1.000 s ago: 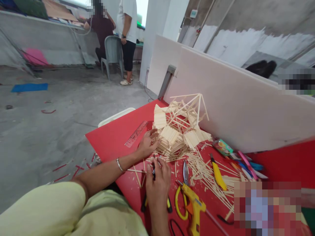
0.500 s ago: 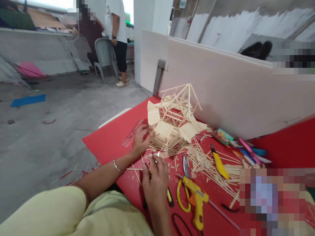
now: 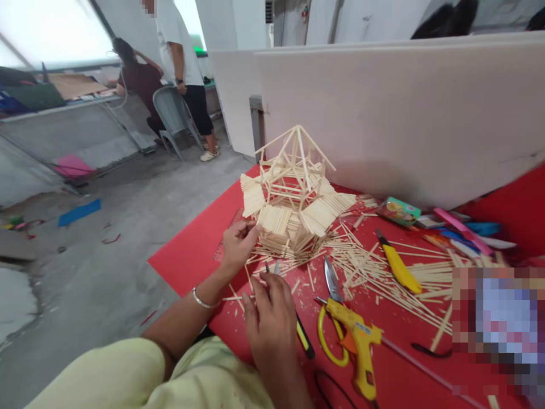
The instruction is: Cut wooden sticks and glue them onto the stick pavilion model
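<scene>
A pavilion-like model of thin wooden sticks (image 3: pixel 279 218) stands on the red table top, with an open pointed roof frame and slatted panels around it. My left hand (image 3: pixel 239 244) is at its lower left corner, fingers curled and thumb against the edge. In front of the model, my right hand (image 3: pixel 272 315) hovers with fingers loosely bent and apart, nothing visible in them. Partly hidden beneath it lies a black and yellow cutter (image 3: pixel 305 336). Scissors with yellow handles (image 3: pixel 331 279) and a yellow glue gun (image 3: pixel 355 338) lie to the right.
Loose wooden sticks (image 3: pixel 361 261) are scattered right of the model, with a yellow utility knife (image 3: pixel 399 264) on them. A clear ruler (image 3: pixel 230 227) lies at left. Behind the table stands a white board (image 3: pixel 383 113). Two people are near a grey chair (image 3: pixel 172 116) farther back.
The view has swung to the right and shifted. My left hand's fingers have curled in at the model's corner. My right hand stays in front of the model, its fingers still bent.
</scene>
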Motion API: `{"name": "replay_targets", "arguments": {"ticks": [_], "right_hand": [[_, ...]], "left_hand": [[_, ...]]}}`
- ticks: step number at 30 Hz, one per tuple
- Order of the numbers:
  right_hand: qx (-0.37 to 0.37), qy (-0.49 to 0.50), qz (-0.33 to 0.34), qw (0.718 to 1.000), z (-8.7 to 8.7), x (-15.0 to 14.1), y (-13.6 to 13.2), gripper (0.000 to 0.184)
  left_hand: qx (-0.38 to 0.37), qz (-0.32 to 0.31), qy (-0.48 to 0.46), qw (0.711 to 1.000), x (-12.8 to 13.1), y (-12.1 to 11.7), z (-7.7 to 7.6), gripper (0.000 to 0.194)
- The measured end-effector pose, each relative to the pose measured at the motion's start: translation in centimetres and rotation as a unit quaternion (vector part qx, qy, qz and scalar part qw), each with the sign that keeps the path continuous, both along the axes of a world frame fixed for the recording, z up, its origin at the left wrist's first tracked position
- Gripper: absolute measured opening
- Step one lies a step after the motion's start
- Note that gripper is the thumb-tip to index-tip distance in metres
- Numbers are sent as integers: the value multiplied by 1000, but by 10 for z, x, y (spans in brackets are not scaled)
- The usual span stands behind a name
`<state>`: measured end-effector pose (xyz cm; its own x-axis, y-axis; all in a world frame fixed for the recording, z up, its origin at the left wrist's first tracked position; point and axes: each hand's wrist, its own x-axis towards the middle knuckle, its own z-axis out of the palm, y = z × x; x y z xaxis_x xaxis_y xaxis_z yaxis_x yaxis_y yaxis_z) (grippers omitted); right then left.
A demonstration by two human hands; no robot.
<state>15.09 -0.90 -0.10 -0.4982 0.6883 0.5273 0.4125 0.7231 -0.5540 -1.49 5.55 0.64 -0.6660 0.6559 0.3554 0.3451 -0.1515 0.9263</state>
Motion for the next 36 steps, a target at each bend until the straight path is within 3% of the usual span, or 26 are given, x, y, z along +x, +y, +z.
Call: {"name": "replay_targets", "arguments": {"ticks": [9, 17, 27, 36], "right_hand": [[-8, 3, -18, 1000, -3, -1, -4, 27], [-11, -8, -20, 1000, -1, -1, -4, 27], [-17, -16, -17, 1000, 0, -1, -3, 28], [-31, -21, -20, 999, -7, -1, -2, 29]], "left_hand": [[-2, 59, 154, 986, 5, 0, 4, 15], [-13, 63, 127, 990, 8, -2, -5, 21], [-7, 62, 139, 988, 9, -3, -5, 21], [9, 53, 126, 991, 7, -1, -12, 20]]}}
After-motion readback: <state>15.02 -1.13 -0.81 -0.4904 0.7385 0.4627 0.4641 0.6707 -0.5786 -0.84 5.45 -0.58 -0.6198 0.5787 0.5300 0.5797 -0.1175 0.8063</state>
